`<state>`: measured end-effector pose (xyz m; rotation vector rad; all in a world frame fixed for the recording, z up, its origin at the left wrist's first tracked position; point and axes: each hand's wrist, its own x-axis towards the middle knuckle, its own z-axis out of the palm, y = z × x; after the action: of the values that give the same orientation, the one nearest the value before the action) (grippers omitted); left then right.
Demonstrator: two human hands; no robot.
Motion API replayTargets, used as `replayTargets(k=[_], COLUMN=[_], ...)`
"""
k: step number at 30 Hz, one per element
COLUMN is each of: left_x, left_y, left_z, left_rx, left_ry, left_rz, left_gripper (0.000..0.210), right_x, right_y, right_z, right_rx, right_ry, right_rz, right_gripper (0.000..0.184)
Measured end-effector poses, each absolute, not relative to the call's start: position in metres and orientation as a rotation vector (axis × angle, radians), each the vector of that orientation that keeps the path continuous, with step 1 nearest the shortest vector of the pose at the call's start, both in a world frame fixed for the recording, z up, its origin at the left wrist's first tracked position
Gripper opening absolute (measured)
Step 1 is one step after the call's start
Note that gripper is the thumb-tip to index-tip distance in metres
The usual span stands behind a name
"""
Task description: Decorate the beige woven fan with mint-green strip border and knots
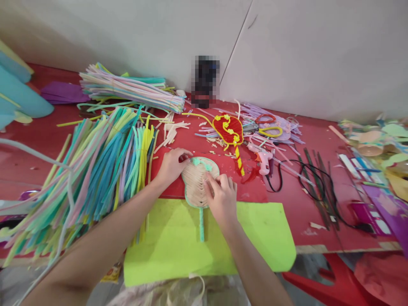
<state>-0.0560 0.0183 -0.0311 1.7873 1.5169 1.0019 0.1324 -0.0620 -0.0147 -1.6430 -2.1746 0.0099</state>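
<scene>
A hand fan made of pale fuzzy pipe cleaners has a mint-green rim, a mint patch near its top and a mint handle pointing toward me. My left hand is at its upper left edge, fingers curled and thumb close to the index finger at the rim. My right hand lies on its right side, with thumb and bent fingers against the face and edge. Under the handle is a lime-green sheet. Beyond the fan lies a finished-looking red and yellow fan.
Bundles of coloured pipe cleaners spread at the left, with another bundle behind. To the right are a pink glue gun, yellow-and-red-handled scissors and a black cable. A blurred dark object stands against the wall.
</scene>
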Motion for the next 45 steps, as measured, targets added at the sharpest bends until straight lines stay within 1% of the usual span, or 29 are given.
replayTargets(k=[11,22,34,45], left_x=[-0.056,-0.056,-0.056,-0.055], left_y=[0.018,0.018,0.018,0.018], left_z=[-0.032,-0.032,-0.035,-0.031], left_rx=[1.811,1.829,1.831,1.819], left_ry=[1.523,1.543,1.538,1.551], left_rz=[1.003,0.988,0.998,0.99], left_gripper=[0.016,0.017,0.017,0.016], right_x=[0.128,0.11,0.09,0.099], right_y=[-0.066,-0.078,-0.084,-0.087], right_z=[-0.011,-0.01,-0.007,-0.007], right_rx=[-1.67,-1.79,-1.736,-1.699], right_ry=[-2.188,-2.147,-2.183,-2.147], right_rz=[-0.038,-0.045,0.048,0.173], right_gripper=[0.031,0.032,0.031,0.029])
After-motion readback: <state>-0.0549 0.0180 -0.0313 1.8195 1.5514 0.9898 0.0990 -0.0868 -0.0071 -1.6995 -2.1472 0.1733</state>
